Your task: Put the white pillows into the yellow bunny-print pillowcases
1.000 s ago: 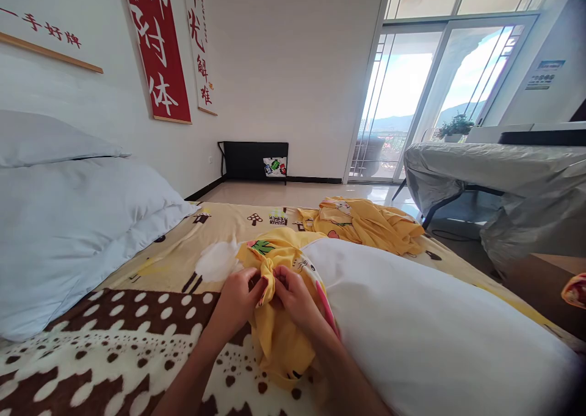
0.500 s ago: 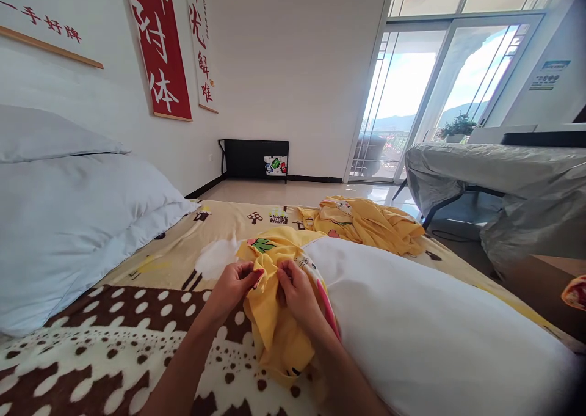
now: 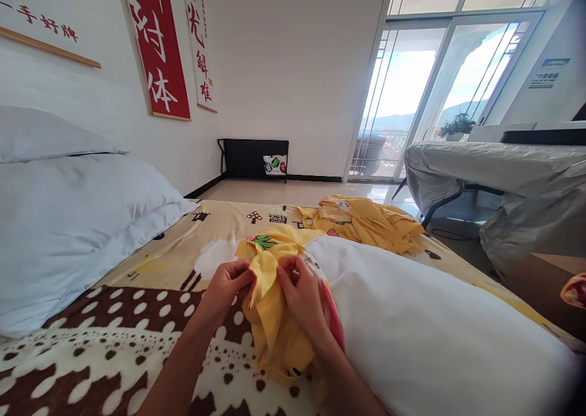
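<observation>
A yellow printed pillowcase (image 3: 270, 318) lies bunched over the near left end of a white pillow (image 3: 425, 318), with the rest of the pillow bare. My left hand (image 3: 229, 284) pinches a fold of the cloth between thumb and fingers. Close beside it, my right hand (image 3: 300, 291) is closed on another part of the same cloth, next to the pillow. A green leaf print and part of a cartoon face show on the fabric. The pillow's covered end is hidden under the cloth.
Another heap of yellow cloth (image 3: 366, 223) lies at the bed's far edge. White pillows (image 3: 86, 220) are stacked at the left. A patterned blanket (image 3: 128, 324) covers the bed. A plastic-draped table (image 3: 499, 165) and a cardboard box (image 3: 535, 288) stand at the right.
My hands have drawn slightly apart, the left moving a little leftward. The cloth between them is spread a bit wider. The pillow stays in place.
</observation>
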Tool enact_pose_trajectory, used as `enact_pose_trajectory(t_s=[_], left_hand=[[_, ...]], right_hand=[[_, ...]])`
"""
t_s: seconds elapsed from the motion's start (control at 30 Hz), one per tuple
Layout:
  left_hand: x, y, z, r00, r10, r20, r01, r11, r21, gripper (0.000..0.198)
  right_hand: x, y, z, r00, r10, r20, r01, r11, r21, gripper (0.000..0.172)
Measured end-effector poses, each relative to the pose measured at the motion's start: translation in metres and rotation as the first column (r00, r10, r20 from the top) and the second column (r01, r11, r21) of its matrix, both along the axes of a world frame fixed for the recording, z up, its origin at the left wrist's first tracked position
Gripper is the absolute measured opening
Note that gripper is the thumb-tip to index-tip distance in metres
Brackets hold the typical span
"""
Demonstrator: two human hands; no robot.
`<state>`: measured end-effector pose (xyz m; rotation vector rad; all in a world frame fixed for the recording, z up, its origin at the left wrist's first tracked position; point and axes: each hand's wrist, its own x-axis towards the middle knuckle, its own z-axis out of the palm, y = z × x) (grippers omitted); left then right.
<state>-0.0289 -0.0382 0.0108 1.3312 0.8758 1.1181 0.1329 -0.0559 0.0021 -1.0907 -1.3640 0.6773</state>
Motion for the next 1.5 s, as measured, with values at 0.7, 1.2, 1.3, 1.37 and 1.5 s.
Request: enact_pose_trajectory(t_s=[0.7, 1.2, 1.3, 1.37, 1.5], left_hand=[[0.023, -0.009, -0.006, 0.984, 0.011, -0.175, 0.027, 0.976, 0.216, 0.027], [0.031, -0.005, -0.009, 0.983, 0.106, 0.149, -0.105, 0.994, -0.017, 0.039], [0.032, -0.003, -0.013, 0.987, 0.124, 0.1, -0.13, 0.989, 0.063, 0.038], [0.032, -0.003, -0.015, 0.989, 0.136, 0.059, -0.141, 0.984, 0.108, 0.039], [0.03, -0.002, -0.012, 0.989, 0.141, 0.033, -0.144, 0.983, 0.117, 0.041]], right_hand=[[0.002, -0.009, 0.009, 0.984, 0.166, 0.069, -0.162, 0.985, -0.057, 0.016], [0.01, -0.018, 0.02, 0.943, 0.16, 0.291, -0.144, 0.987, -0.074, 0.021], [0.006, -0.017, 0.018, 0.951, 0.138, 0.278, -0.115, 0.989, -0.098, 0.017], [0.003, -0.016, 0.016, 0.952, 0.087, 0.295, -0.06, 0.993, -0.1, 0.014], [0.0, -0.015, 0.013, 0.949, 0.042, 0.312, -0.015, 0.996, -0.087, 0.014]])
